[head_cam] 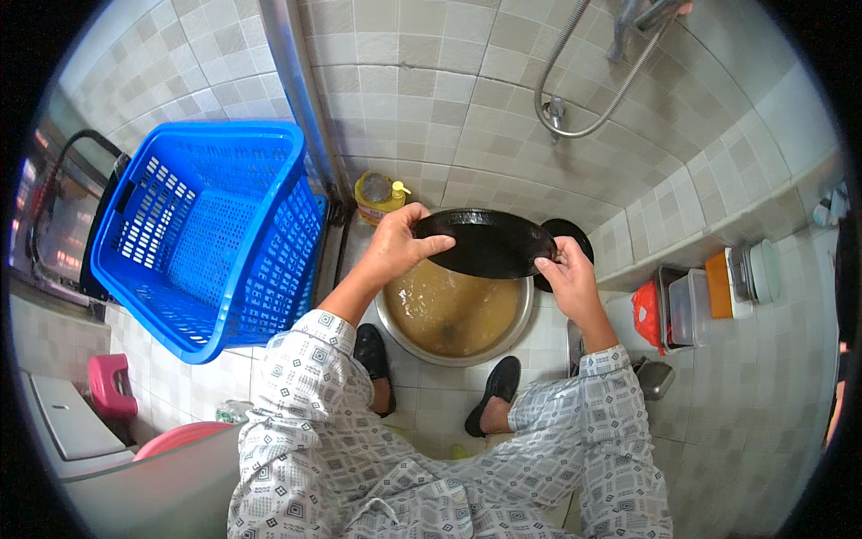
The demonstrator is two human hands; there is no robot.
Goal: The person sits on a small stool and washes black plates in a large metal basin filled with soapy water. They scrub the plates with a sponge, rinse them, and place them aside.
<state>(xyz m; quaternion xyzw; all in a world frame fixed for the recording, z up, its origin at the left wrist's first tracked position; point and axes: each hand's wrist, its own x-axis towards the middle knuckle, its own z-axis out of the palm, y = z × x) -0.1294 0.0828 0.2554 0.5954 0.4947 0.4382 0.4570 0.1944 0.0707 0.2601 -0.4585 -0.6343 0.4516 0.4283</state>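
Observation:
Both my hands hold a black oval dish (485, 244) by its ends, over the far part of a round metal basin (450, 362). My left hand (397, 244) grips its left end, the thumb lying on the dark surface. At the right end, my right hand (569, 273) pinches the rim between thumb and fingers. Cloudy brown water (451, 310) with some bubbles fills much of the basin, and a dark patch shows in it near the middle. Behind my right hand a round black item (574, 232) is partly hidden.
A large blue plastic basket (262, 249) stands at the left. Beyond the basin is a yellow pump bottle (374, 199) by the tiled wall. Plastic containers (687, 306) and a red bag (646, 311) lie at the right. A shower hose (592, 131) hangs above; a pink stool (111, 385) is at lower left.

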